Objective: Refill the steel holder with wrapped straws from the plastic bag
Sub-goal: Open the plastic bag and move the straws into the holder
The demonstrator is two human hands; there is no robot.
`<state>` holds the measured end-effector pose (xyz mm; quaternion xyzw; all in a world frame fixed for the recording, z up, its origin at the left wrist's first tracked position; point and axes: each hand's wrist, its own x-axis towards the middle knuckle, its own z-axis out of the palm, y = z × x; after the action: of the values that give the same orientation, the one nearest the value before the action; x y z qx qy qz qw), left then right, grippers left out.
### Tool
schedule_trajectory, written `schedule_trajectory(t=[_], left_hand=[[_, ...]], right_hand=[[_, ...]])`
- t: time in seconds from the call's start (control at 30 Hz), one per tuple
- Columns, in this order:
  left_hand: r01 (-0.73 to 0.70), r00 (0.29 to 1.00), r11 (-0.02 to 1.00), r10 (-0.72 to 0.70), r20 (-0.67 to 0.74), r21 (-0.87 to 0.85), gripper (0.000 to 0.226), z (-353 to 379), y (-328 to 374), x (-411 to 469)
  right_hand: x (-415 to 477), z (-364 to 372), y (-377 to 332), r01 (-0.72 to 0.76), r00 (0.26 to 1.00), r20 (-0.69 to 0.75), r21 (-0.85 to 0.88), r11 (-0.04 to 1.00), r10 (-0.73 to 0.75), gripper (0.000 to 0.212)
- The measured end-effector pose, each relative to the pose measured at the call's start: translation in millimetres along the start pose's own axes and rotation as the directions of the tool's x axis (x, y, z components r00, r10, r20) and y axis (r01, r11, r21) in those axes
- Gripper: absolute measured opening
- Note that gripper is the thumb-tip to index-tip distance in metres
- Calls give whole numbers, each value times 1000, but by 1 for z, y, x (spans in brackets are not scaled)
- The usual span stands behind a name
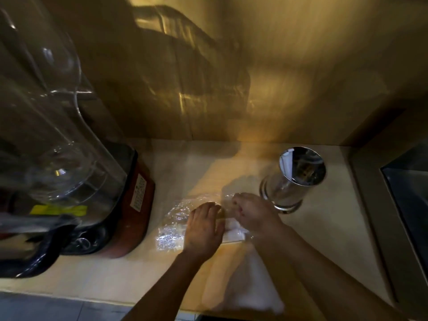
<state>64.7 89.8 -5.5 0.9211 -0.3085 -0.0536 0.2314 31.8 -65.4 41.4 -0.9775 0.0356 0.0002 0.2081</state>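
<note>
Lying flat on the pale counter (324, 239), near the front edge: one clear plastic bag (172, 230), crinkled and glinting, with white wrapped straws (232, 231) showing through it between the two hands.

Left hand (203, 228): palm down, fingers spread and flat on the middle of the bag, not closed around anything. Judged purpose: to pin the slippery film to the counter so that it does not slide while the other hand works.

Right hand (251, 214): fingers curled and pinched at the bag's far end, the end toward the holder. It appears to be gripping the film or a few straw ends there; blur keeps me from telling which. Judged purpose: opening the mouth or drawing straws out.

Steel holder (293, 177): upright on the counter, just beyond and to the right of the right hand, apart from it. Its flared open top faces up; no straws can be seen standing in it, though reflections make the inside hard to read. Its nearness suggests a short carry once straws are free.

Position of straws relative to the grip: mostly beneath and between the two hands, inside the bag, not yet lifted.

Also present: a blender (76, 158) with a clear jug and red base at the left, close to the bag's left end but not touching it as far as I can tell.
</note>
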Motion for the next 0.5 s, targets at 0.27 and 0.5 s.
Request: schedule_trajectory(t=[0.27, 0.5], left_hand=[[83, 924, 981, -141, 356, 174, 63, 0, -50, -33], [-82, 926, 984, 16, 377, 159, 62, -15, -55, -24]], right_hand=[[-15, 64, 9, 70, 941, 339, -148, 987, -16, 58], [-12, 62, 6, 129, 931, 364, -238, 963, -35, 57]])
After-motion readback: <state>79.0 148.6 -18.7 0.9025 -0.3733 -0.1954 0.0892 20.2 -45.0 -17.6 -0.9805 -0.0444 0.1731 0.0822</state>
